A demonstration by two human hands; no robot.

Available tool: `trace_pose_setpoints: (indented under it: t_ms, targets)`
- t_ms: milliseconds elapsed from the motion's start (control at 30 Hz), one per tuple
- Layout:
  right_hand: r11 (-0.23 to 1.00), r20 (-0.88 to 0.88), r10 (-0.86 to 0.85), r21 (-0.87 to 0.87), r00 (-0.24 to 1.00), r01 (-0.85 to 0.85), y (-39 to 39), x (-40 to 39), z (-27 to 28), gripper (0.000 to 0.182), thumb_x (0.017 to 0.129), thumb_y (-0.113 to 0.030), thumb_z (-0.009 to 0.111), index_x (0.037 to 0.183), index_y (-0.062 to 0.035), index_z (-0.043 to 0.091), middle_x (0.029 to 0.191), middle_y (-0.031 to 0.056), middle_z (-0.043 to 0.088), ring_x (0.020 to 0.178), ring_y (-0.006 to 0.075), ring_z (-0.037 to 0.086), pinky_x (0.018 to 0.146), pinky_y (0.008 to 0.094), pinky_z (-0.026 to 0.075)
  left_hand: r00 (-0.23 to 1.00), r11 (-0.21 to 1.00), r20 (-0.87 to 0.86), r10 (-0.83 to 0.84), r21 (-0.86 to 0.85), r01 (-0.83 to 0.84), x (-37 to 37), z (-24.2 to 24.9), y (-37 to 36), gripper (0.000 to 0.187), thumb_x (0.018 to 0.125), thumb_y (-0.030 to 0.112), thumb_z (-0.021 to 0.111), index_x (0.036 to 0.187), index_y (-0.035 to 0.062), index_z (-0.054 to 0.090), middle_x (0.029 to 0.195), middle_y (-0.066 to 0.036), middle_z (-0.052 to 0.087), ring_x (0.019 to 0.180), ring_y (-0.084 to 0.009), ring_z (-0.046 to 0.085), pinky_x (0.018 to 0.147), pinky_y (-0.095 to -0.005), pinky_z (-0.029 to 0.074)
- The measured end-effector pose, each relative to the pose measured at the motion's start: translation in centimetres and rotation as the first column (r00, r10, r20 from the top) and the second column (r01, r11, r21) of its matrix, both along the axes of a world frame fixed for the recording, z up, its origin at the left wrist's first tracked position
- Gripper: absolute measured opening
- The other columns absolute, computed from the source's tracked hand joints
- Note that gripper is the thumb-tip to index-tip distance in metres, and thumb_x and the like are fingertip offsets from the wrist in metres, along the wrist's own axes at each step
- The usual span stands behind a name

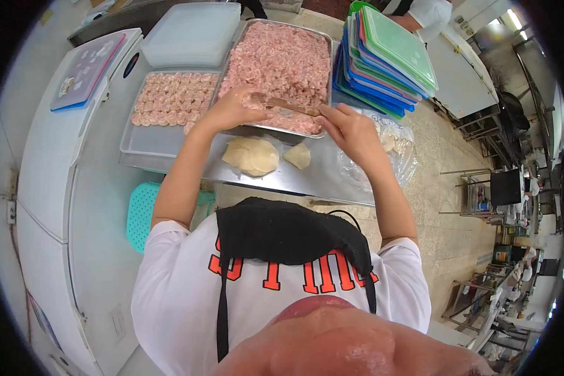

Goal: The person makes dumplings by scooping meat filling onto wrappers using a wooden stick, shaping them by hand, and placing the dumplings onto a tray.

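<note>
My right hand (353,131) is closed on one end of a flat wooden spatula (288,104), which lies across the near part of a metal tray (330,69) of pink minced meat (279,59). My left hand (233,111) curls around the spatula's other end, thumb below; what lies in its palm is hidden. Left of that hand, rows of filled dumplings (172,99) sit on a shallow tray (150,143). Nearer my body, a stack of round pale dough wrappers (252,156) lies on the metal table (219,170), with a smaller pile of wrappers (297,156) beside it.
Stacked clear lids (191,34) stand at the back left, and a tall pile of coloured lids (382,59) at the back right. A plastic bag (395,147) lies by my right arm. Below left is a turquoise basket (143,216). Another person's arm (410,19) shows behind.
</note>
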State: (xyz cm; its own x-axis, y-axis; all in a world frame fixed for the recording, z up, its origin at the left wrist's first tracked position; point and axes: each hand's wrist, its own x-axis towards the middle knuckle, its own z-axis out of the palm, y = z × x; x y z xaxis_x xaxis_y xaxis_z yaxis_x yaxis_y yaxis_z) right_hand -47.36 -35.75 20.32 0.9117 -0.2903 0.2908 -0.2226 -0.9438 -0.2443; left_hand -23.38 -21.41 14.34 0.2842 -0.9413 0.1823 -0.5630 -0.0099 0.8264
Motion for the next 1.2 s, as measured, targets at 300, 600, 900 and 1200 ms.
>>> trace_pose_setpoints:
  t_ms: [300,600,900,1200]
  targets:
    - [0.972,0.091,0.042,0.227,0.995,-0.062,3.3,4.8,1.5,0.025,0.089,-0.024,0.059,0.107,-0.0074,0.065,0.092,0.0158,0.065,0.084,0.0353,0.062,0.072,0.0403,0.049,0.991,1.000,-0.129,0.017,-0.020,-0.020,5.3,0.3,6.2,0.045,0.073,0.025,0.078,0.106,0.0045,0.058,0.092,-0.007,0.063,0.090,-0.0181,0.060,0.083,-0.0335,0.047]
    - [0.989,-0.062,0.076,0.128,0.995,-0.067,8.3,10.0,-0.2,0.027,0.091,-0.026,0.058,0.105,-0.0053,0.065,0.093,0.0172,0.064,0.084,0.0358,0.062,0.073,0.0401,0.050,0.994,0.985,0.107,0.032,-0.174,-0.012,9.4,-1.4,10.5,0.038,0.069,0.027,0.081,0.089,0.0029,0.060,0.086,-0.005,0.061,0.084,-0.0172,0.058,0.080,-0.0319,0.045]
    - [0.987,0.053,0.157,0.029,0.986,-0.158,9.6,10.2,-0.9,0.027,0.089,-0.029,0.059,0.110,-0.0128,0.065,0.083,0.0128,0.064,0.077,0.0321,0.063,0.068,0.0428,0.051,0.998,0.995,0.015,-0.069,-0.065,0.070,9.4,0.5,10.9,0.037,0.070,0.024,0.081,0.089,0.0025,0.059,0.084,-0.003,0.061,0.079,-0.0143,0.058,0.074,-0.0296,0.046]
    - [0.990,0.078,-0.001,-0.142,0.997,0.012,9.5,7.4,0.1,0.023,0.087,-0.027,0.061,0.103,-0.0101,0.064,0.080,0.0106,0.063,0.071,0.0302,0.063,0.061,0.0406,0.050,0.997,0.994,0.074,-0.030,-0.106,0.038,9.4,-1.6,8.3,0.056,0.066,0.028,0.084,0.109,0.0017,0.060,0.087,-0.007,0.064,0.088,-0.0168,0.060,0.077,-0.0313,0.047]
